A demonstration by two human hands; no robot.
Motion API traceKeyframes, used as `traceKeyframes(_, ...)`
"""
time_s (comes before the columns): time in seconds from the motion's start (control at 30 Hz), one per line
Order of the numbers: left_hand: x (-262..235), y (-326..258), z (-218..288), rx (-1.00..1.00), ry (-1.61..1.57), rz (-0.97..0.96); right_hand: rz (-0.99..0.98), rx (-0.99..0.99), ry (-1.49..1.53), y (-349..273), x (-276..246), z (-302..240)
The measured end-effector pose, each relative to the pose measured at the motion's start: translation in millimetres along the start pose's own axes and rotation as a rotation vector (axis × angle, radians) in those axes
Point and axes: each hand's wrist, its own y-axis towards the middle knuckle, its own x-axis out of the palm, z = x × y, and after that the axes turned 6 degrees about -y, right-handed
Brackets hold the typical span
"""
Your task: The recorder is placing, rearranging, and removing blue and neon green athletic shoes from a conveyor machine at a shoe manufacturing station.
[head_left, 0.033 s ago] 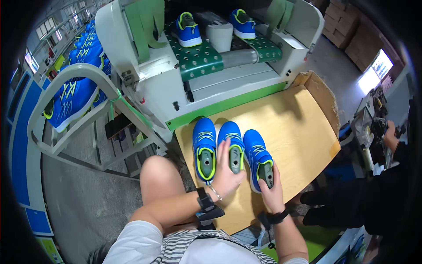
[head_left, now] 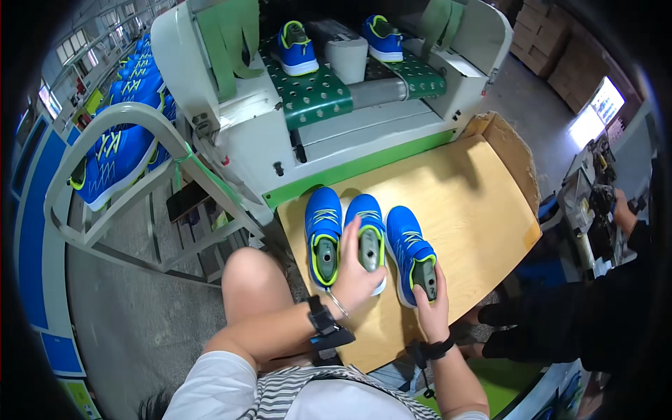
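Three blue sneakers with lime collars and green lasts inside lie side by side on the wooden board, toes pointing away. At the middle sneaker (head_left: 365, 210), my left hand (head_left: 355, 276) is round the heel, fingers along its left side and thumb at the right. The left sneaker (head_left: 324, 217) stands just beside those fingers. My right hand (head_left: 432, 301) grips the heel of the right sneaker (head_left: 406, 234), with the thumb at its left side and fingers at its right. Part of each held heel is hidden by the hands.
Beyond the wooden board (head_left: 476, 210) stands a machine with a perforated green belt (head_left: 315, 94) carrying two more sneakers. A curved grey metal frame (head_left: 119, 112) and a row of blue sneakers (head_left: 115, 157) are at left. A person in dark clothing (head_left: 581, 315) is at right.
My left hand has shifted slightly left, and more of the middle sneaker's heel now shows. The right hand stays nearly still on the right sneaker.
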Motion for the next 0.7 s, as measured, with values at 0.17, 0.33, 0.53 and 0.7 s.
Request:
traceKeyframes(0.17, -46, 43, 95, -0.558, -0.873, 0.131, 0.093, -0.074, -0.005, -15, 5, 17)
traceKeyframes(0.33, -47, 78, 147, 0.227, -0.46, 0.098, 0.103, -0.125, -0.031, -16, 28, 30)
traceKeyframes(0.53, -40, 213, 122, 0.417, 0.398, 0.551, 0.267, -0.07, 0.103, -12, 44, 21)
traceKeyframes(0.7, -43, 227, 101, 0.49, 0.264, 0.524, 0.319, 0.105, 0.401, 16, -3, -11)
